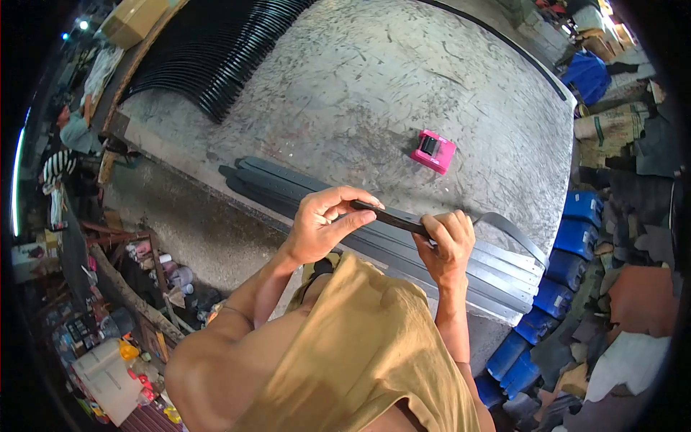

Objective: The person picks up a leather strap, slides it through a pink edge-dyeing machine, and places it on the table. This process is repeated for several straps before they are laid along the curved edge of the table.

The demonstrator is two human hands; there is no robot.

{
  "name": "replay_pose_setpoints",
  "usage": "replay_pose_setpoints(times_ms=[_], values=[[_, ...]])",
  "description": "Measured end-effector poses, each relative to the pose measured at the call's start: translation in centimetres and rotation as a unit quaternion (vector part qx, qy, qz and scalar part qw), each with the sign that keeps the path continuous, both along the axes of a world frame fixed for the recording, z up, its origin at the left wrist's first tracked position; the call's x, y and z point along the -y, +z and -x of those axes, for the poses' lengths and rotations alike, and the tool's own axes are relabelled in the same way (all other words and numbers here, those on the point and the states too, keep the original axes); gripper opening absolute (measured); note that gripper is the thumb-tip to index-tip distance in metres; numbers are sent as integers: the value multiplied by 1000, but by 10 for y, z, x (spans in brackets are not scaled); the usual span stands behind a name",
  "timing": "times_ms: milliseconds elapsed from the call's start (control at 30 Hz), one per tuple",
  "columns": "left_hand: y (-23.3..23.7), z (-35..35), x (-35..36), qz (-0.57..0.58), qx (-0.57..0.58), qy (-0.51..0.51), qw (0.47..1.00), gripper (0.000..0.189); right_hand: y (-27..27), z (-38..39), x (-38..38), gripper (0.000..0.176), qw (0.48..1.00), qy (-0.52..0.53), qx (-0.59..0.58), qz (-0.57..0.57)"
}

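the left hand pinches one end of a black strap and the right hand is clenched around it further along, both just above the near edge of the bench. beneath them a stack of dark strips lies along that edge, and a pink tape dispenser sits further in.

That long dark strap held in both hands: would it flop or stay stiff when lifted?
Probably bendy but not limp: the long dark strap runs straight between the left hand and right hand, yet its free end curves down beyond. Likely light, since the fingers alone seem to hold it.
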State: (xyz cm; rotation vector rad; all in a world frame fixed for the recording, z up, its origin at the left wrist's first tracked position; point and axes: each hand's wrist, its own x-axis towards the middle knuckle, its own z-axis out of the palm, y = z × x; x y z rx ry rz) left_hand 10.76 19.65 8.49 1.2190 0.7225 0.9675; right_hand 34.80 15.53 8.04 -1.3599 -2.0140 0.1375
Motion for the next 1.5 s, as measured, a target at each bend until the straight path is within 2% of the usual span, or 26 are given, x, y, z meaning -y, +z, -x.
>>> replay_pose_setpoints(times_ms=[100,333,533,667,700,800,900,967,1033,1067,1133,1167,1200,1267,1300,1333,1400,1433,1500], values=[[0,-4,-1,-28,25,3,999,17,-8,2,5,36,997,-28,-3,-67],[4,6,-8,-80,34,-39,995,19,-6,22,11,30,990,-87,1,-114],[7,7,-9,-37,22,-44,998,13,-8,40,24,30,987,-137,-16,-82],[0,-12,-8,-143,57,1,988,12,-8,35,39,42,988,-126,-87,-23],[0,-18,-9,-197,52,8,979,11,-7,29,43,49,985,-136,-103,-4],[23,-41,-4,-248,119,52,960,12,-24,-14,58,48,977,-188,-96,11],[44,-61,4,-250,167,89,950,12,-42,-68,87,47,970,-229,-80,-15],[41,-75,8,-282,132,112,944,12,-64,-100,107,46,957,-279,-75,-28],[33,-75,14,-248,65,138,957,11,-80,-135,126,45,952,-292,-81,-54],[34,-72,17,-255,-19,123,959,12,-83,-149,138,44,943,-309,-93,-78],[38,-68,37,-157,-142,3,977,13,-79,-174,152,43,937,-304,-149,-86],[32,-69,47,-69,-142,-53,986,16,-71,-189,154,48,933,-290,-200,-67],[32,-68,59,-9,-159,-132,978,21,-60,-201,154,53,926,-280,-248,-48],[19,-67,78,65,-235,-294,924,40,-32,-214,140,56,950,-239,-190,-60],[4,-65,91,110,-216,-320,916,43,-16,-215,130,56,964,-214,-151,-52],[12,-82,101,107,-196,-381,897,43,-8,-213,117,54,970,-193,-143,-44],[1,-79,109,153,-149,-432,876,45,-2,-199,94,50,974,-182,-131,-31],[-6,-75,109,173,-91,-421,886,31,0,-192,81,52,979,-174,-101,-19],[-12,-48,89,155,-60,-402,900,31,0,-176,59,53,984,-162,-70,-5]])
